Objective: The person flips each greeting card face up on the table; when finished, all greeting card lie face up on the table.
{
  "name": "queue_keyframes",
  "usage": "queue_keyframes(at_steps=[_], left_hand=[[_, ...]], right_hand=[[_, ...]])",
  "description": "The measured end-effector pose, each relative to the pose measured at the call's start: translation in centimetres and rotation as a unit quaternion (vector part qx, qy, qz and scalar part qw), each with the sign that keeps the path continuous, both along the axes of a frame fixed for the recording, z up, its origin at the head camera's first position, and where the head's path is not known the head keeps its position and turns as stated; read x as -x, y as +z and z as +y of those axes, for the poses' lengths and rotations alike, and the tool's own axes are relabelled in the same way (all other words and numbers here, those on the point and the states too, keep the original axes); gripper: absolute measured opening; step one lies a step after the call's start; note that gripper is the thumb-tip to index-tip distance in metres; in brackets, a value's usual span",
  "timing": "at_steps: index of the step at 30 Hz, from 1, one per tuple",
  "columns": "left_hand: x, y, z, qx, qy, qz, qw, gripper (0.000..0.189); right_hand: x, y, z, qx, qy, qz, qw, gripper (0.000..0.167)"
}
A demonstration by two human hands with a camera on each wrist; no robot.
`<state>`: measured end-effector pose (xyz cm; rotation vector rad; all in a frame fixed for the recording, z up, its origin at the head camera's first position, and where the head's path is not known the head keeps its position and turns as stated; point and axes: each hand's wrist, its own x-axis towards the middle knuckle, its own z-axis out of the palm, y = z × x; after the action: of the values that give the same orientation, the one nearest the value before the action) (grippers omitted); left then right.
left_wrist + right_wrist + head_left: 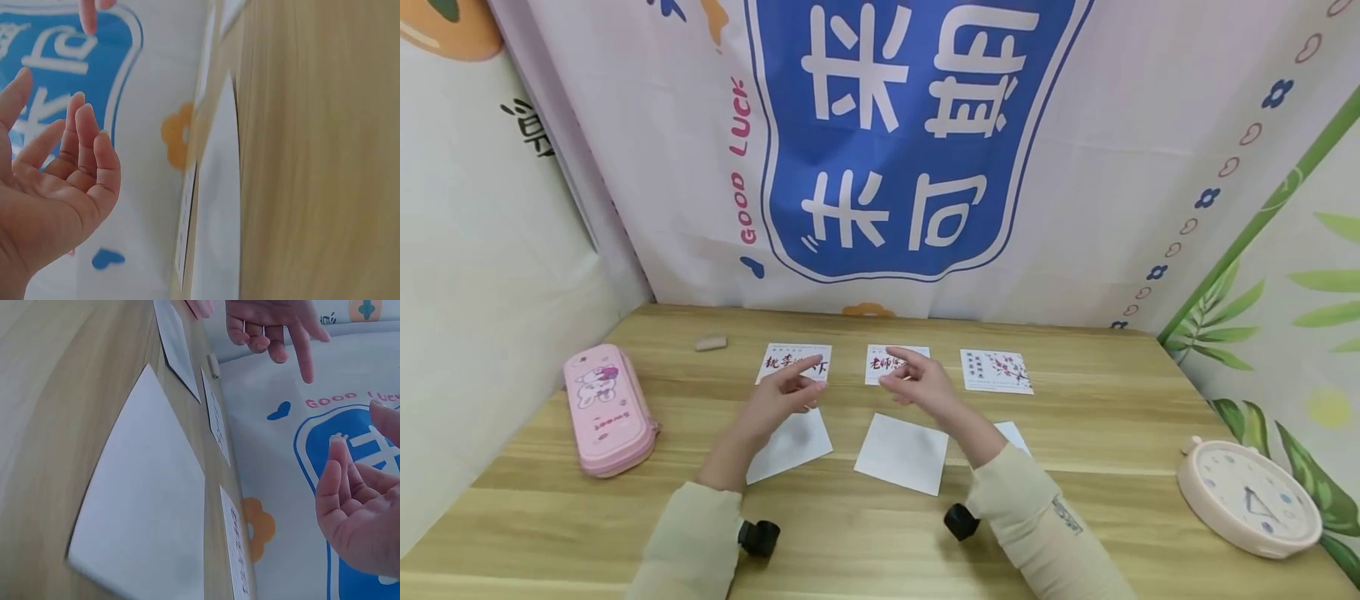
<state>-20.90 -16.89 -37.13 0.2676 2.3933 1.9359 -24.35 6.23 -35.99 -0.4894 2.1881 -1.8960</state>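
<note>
beige sleeves point(688, 542) lead to relaxed, free hands point(777, 406) point(922, 388) above cards point(901, 454) on a wood-grain table point(850, 554) before printed cloth point(895, 150).

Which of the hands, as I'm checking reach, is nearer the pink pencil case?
Left. The left hand hovers to the right of the pink pencil case, apart from it; the right hand is farther right, beyond the left hand.

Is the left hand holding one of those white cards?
No, the left hand is empty, its open palm apart from the blank white card.
</note>
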Motion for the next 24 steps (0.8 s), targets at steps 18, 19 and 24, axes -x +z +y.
queue_keyframes(at_steps=[18,19,24], left_hand=[[-2.2,2.3,8.6,-0.009,-0.045,0.033,0.9984,0.051],[-2.3,2.4,9.0,-0.006,-0.045,0.037,0.9983,0.051],[-1.2,0.5,10.8,0.004,-0.060,0.053,0.9968,0.052]], right_hand=[[-3.6,-0.1,9.9,-0.052,-0.009,0.042,0.9977,0.052],[-3.8,-0.3,10.4,-0.054,-0.013,0.039,0.9977,0.052],[-4.4,-1.2,12.8,-0.070,-0.034,0.035,0.9963,0.052]])
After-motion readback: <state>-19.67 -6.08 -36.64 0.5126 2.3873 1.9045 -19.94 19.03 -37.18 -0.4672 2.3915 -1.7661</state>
